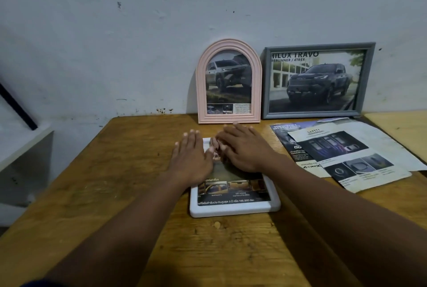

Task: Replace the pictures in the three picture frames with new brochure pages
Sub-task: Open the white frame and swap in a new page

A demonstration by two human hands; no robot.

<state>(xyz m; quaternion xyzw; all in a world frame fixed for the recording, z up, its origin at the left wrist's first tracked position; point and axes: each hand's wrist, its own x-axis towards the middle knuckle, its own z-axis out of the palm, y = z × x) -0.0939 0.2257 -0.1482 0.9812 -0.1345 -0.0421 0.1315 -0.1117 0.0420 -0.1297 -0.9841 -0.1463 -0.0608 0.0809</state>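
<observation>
A white frame (233, 209) lies flat on the wooden table with a brochure page showing in it. My left hand (190, 156) rests flat on its upper left part, fingers straight. My right hand (242, 148) lies flat over its upper right part; its fingertips are hidden. A pink arched frame (228, 82) with a truck picture leans upright against the wall behind my hands. A grey rectangular frame (317, 81) with a dark pickup picture leans to its right.
Loose brochure pages (342, 155) lie spread on the table (115, 182) to the right of the white frame. A second, lighter table edge (402, 129) shows at far right. A white shelf (23, 148) stands at the left.
</observation>
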